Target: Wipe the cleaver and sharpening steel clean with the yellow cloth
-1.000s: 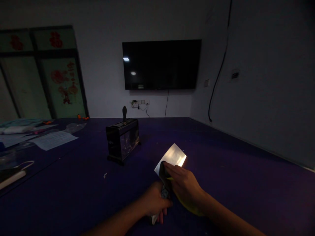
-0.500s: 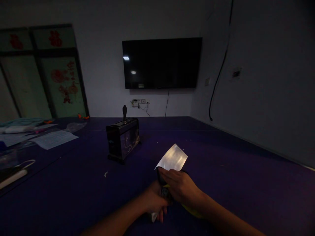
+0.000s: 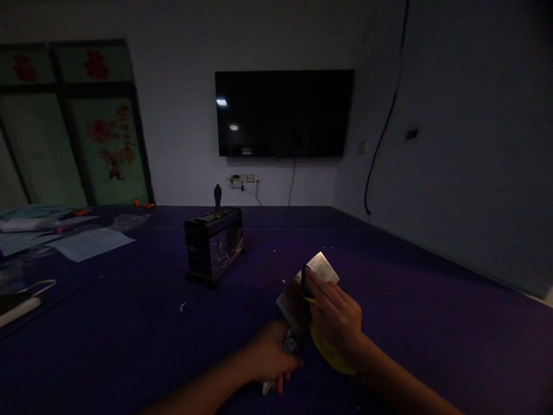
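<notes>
In front of me a cleaver with a broad, shiny rectangular blade (image 3: 294,304) points away and slightly right. My left hand (image 3: 273,353) is closed around its handle, which is mostly hidden; a pale patterned bit shows between the fingers. My right hand (image 3: 339,314) presses a yellow cloth with a dark edge (image 3: 329,350) against the blade, its fingers lying towards the far end. Beyond the hands, to the left, stands a dark knife holder (image 3: 213,245) with clear sides and one black handle (image 3: 218,199) sticking up from its top.
The purple-blue tabletop (image 3: 129,334) carries written paper sheets (image 3: 93,243) and clear plastic bags (image 3: 129,222) at the left. A white-handled object (image 3: 19,311) lies at the left edge. Small white scraps dot the table. A television (image 3: 285,112) hangs on the far wall.
My right hand has slid with the cloth up and right along the blade, towards its far end. More of the blade near the handle shows. My left hand keeps its grip.
</notes>
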Demonstrator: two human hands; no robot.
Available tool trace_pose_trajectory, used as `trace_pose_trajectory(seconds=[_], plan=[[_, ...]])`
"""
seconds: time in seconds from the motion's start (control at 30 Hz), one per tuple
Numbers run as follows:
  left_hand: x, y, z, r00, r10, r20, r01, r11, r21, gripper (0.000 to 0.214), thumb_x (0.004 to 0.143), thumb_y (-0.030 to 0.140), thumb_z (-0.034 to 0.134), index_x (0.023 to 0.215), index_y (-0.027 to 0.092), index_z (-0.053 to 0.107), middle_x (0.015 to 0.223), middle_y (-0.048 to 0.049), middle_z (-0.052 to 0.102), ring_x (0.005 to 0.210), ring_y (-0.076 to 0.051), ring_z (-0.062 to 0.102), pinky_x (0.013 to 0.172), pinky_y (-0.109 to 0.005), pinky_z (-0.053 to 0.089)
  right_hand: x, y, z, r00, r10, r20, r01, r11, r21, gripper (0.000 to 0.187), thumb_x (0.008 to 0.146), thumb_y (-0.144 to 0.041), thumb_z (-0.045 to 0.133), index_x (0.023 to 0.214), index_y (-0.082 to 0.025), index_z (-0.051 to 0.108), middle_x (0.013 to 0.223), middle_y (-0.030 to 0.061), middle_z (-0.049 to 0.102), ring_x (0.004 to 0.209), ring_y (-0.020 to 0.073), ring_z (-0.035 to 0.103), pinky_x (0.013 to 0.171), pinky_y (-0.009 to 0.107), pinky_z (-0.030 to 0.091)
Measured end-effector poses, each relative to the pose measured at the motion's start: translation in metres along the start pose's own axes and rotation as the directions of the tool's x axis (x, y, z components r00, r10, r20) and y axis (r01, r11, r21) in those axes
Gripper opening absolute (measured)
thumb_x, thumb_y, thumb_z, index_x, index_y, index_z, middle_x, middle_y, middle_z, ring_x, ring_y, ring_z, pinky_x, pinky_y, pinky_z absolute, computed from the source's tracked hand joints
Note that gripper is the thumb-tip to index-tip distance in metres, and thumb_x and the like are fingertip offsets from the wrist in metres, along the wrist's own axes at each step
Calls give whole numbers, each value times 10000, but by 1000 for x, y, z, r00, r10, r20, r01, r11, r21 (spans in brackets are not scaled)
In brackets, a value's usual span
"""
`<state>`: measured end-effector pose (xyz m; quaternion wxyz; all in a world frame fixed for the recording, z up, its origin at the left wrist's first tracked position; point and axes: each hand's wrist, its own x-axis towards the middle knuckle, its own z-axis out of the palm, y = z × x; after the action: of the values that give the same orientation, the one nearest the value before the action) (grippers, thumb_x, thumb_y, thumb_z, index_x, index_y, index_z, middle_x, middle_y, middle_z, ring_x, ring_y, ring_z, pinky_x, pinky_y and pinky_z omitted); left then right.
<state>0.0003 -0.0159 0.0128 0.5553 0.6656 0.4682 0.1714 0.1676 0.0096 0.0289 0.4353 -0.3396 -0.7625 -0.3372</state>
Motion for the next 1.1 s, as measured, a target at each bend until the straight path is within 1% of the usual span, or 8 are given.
trace_pose_trajectory(seconds=[0.1,0.2,0.33,0.5,0.6,0.8,0.97,1.1], plan=[[1,0,0,1000,5,15,-5,1000,-31,204,651,58,493,822,151,433,399,87,451,283,-101,443,291,-185,370,2,-9,2,988,-58,141,53,998,38,413,755,-63,370,1121,-131,549,1151,105,582,780,187,607,669,308,529],[3,-4,-1,1000,6,21,-5,999,-54,241,656,56,486,870,146,417,404,88,458,297,-114,467,299,-185,369,2,-14,7,963,-61,263,42,996,76,444,717,-36,354,1108,-94,558,1143,115,586,755,189,603,632,299,535],[6,-9,-1,1000,7,1,-7,995,-96,297,653,63,498,924,143,410,396,101,454,286,-107,461,312,-182,374,1,-14,9,937,-112,330,70,988,139,447,715,-38,355,1118,-78,545,1171,122,565,773,188,594,626,295,532],[12,-16,2,999,24,-25,-27,991,-130,91,653,89,506,736,119,480,385,67,455,282,-88,445,308,-178,374,2,-21,6,880,-255,401,166,955,245,471,703,-26,356,1134,-93,534,1177,100,563,739,169,579,615,286,517],[14,-18,4,998,52,-38,-57,987,-153,119,649,77,501,760,119,489,371,74,448,278,-84,436,319,-176,375,4,-25,5,868,-272,416,164,947,276,480,709,-19,348,1147,-102,525,1174,91,566,712,160,571,613,280,509],[12,-16,4,997,61,-36,-66,988,-138,48,653,116,524,661,129,479,365,63,444,282,-95,442,315,-186,365,4,-24,3,869,-281,407,164,940,299,468,719,-45,367,1160,-97,514,1183,96,559,748,167,573,636,287,510],[10,-17,3,995,93,-23,-95,989,-109,74,670,167,542,653,132,478,385,45,459,298,-106,457,302,-184,348,4,-22,3,903,-229,365,135,955,265,455,730,-34,348,1135,-111,539,1165,88,574,757,169,581,636,285,516],[8,-16,0,997,70,-18,-71,991,-113,215,672,170,560,851,152,442,400,78,460,298,-118,468,307,-189,364,3,-14,5,926,-138,352,68,977,205,484,711,-26,353,1146,-134,534,1181,81,564,814,174,591,652,281,526]])
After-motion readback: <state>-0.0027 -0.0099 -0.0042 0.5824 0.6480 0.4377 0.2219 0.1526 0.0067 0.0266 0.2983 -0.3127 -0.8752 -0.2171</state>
